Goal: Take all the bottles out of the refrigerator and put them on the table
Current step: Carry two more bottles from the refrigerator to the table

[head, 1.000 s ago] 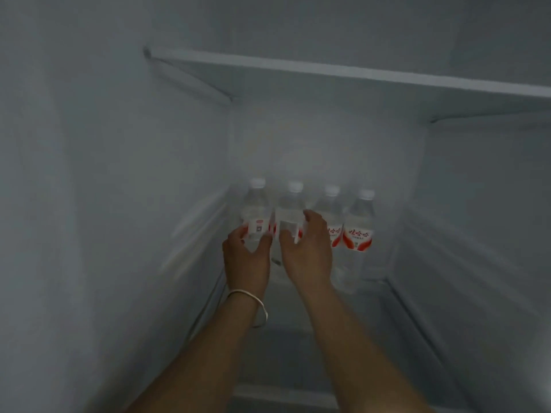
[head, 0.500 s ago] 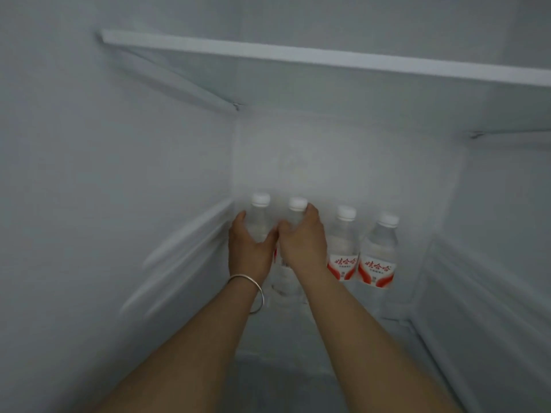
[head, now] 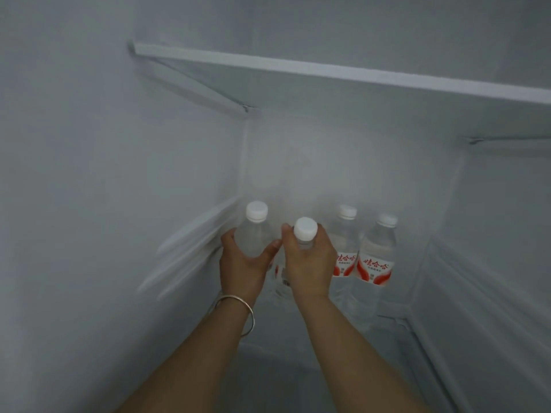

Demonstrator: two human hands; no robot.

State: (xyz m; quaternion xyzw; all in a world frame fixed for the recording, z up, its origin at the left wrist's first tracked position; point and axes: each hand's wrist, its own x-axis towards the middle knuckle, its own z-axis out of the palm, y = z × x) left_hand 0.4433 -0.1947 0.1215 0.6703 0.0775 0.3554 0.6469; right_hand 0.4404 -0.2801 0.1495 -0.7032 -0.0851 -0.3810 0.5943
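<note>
I looked into the refrigerator (head: 98,180), its pale side walls closing in on the left and right and its back wall standing just behind the bottles. One shelf (head: 343,74) ran across overhead, well above the caps, leaving open room over the row. The floor of the compartment toward me lay bare around my forearms.

I counted four water bottles, all clear with white caps, standing in a row along the back wall. The far-left bottle (head: 253,234) stood near the left wall, and my left hand (head: 243,263) held it with fingers and thumb curled round its body. My right hand (head: 310,260) gripped the second bottle (head: 304,231) just below the cap, and this one leaned toward me, its cap nearer than the others. The third bottle (head: 346,242) and the fourth bottle (head: 377,257) stood upright, just beside each other, red-and-white labels facing me, with a gap between the fourth and the right wall.

One silver bangle (head: 238,308) circled my left wrist.
</note>
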